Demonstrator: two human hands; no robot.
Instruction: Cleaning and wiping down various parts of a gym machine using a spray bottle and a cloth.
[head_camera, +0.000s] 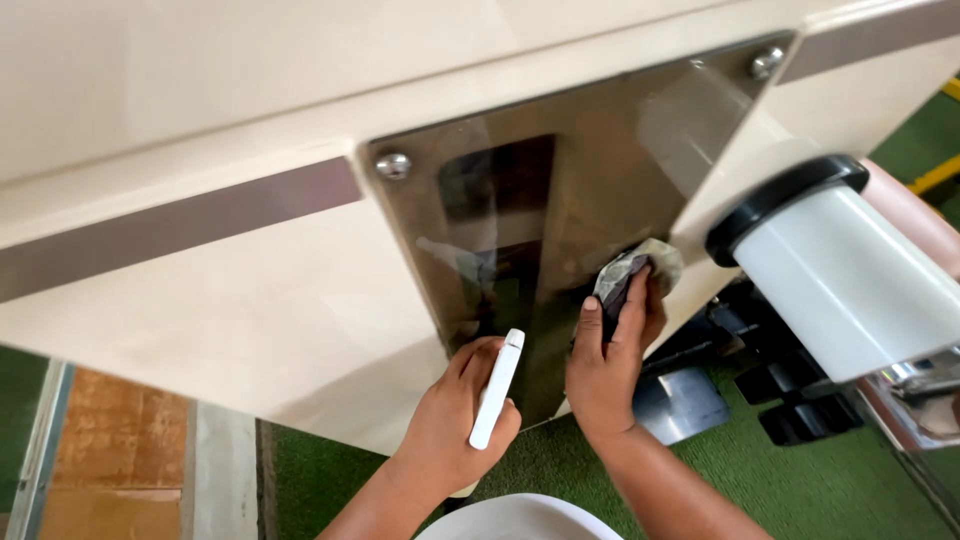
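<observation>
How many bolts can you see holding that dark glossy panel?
2. One bolt sits at the upper left corner of the dark panel, the other bolt at its upper right corner. The hands cover the lower edge, so more bolts may be hidden there.

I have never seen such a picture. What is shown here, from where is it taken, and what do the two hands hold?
The single picture comes from a camera worn on a person's head, looking down at their own bare hands. In front stands a cream-coloured machine housing carrying a dark glossy panel fixed with round bolts. The left hand holds a slim white tube-shaped object; what it is cannot be told. The right hand presses a crumpled cloth against the panel. At right is a white cylinder with a black cap. Below lies green flooring.
</observation>
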